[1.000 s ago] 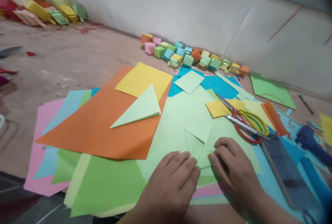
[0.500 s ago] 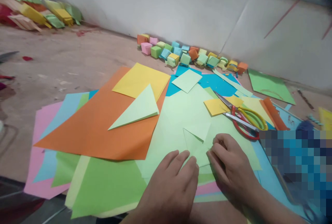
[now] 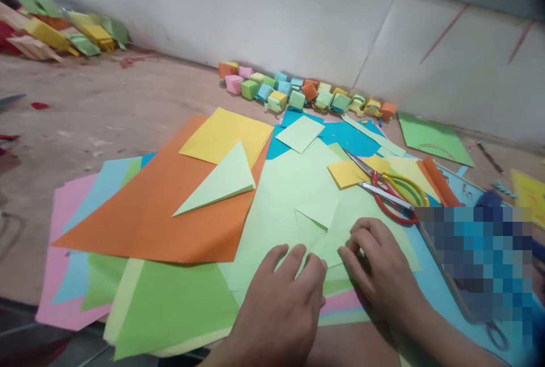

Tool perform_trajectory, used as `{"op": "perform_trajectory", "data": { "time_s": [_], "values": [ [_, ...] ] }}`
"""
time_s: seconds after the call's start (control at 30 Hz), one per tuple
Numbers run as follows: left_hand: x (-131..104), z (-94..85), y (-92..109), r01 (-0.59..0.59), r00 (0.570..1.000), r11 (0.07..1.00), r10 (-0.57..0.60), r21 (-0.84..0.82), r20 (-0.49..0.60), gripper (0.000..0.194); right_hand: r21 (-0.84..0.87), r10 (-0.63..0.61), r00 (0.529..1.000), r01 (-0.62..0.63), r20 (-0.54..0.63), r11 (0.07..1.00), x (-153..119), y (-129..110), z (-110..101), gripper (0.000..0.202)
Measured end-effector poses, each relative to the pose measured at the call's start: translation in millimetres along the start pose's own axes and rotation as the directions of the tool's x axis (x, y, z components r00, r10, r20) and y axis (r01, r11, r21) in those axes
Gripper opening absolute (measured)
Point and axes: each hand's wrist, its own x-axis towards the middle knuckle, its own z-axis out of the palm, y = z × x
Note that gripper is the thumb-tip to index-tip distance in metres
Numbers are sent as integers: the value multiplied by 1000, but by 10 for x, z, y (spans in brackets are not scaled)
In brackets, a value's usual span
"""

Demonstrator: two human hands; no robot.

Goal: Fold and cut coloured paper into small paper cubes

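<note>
Two hands low over a small folded pale green paper [image 3: 315, 211], scissors [image 3: 386, 195] crowding the right
The left hand [image 3: 284, 293] has its fingers loosely spread; the right hand [image 3: 381, 265] is curled, and I can't tell whether it pinches an edge; the folded piece lies just beyond them on a larger pale green sheet [image 3: 283, 191]; the scissors overlap yellow paper [image 3: 344, 174]; leftward, an orange sheet [image 3: 157, 214] carries a pale green triangle [image 3: 225, 182]; paper cubes [image 3: 297, 100] line the wall [image 3: 255, 21].

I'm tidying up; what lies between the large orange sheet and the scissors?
The head view shows a pale green sheet, a folded pale green piece and a small yellow piece reaching under the scissors.
</note>
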Motion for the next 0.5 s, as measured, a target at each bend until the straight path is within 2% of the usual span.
{"op": "perform_trajectory", "data": {
  "time_s": [0.2,0.3,0.4,0.5],
  "values": [
    [-8,-10,-5,-18,1000,1000,18,6,12,20,-89,-53,998,51,-25,995,-12,95,-130,22],
    [16,-25,-10,-15,999,1000,15,-1,44,20,-193,-80,997,75,-22,978,-39,116,-166,23],
    [39,-43,-4,-12,998,1000,12,-8,65,18,-269,-209,978,208,23,941,-94,47,-154,22],
    [50,-58,13,-2,997,1000,2,-1,79,18,-274,-386,918,396,92,876,-144,-68,-132,27]
  ]
}}
